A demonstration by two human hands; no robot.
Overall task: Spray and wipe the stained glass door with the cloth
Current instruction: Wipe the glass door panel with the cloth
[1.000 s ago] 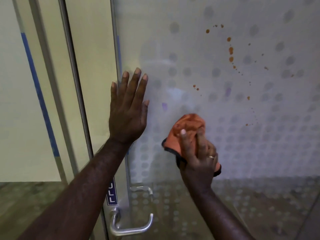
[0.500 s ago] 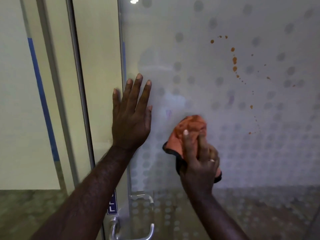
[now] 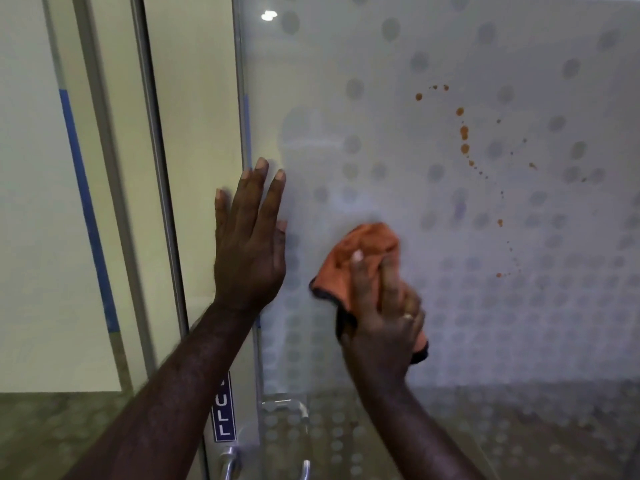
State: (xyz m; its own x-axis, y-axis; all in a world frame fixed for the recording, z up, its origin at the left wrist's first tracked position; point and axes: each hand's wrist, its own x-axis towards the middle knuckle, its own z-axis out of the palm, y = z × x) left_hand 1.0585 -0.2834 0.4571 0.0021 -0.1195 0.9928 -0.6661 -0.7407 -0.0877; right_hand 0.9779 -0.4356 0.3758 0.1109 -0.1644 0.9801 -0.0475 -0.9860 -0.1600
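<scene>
The frosted glass door (image 3: 433, 57) with grey dots fills the right of the head view. Orange-brown stain drops (image 3: 464, 133) run down it in a curve at upper right. My right hand (image 3: 384, 317) presses a bunched orange cloth (image 3: 360, 251) with a dark hem against the glass, left of and below the stains. My left hand (image 3: 251, 237) lies flat on the glass near the door's left edge, fingers spread, holding nothing. No spray bottle is in view.
A metal lever handle (image 3: 228, 462) and a blue PULL sign (image 3: 222, 410) sit at the door's lower left edge. A metal frame (image 3: 152, 168) and a side pane with a blue stripe (image 3: 83, 202) stand to the left.
The small brown spots left of centre are gone from the glass. The view has tilted upward, so hands, cloth and stains sit lower in frame. My left hand stays flat on the glass.
</scene>
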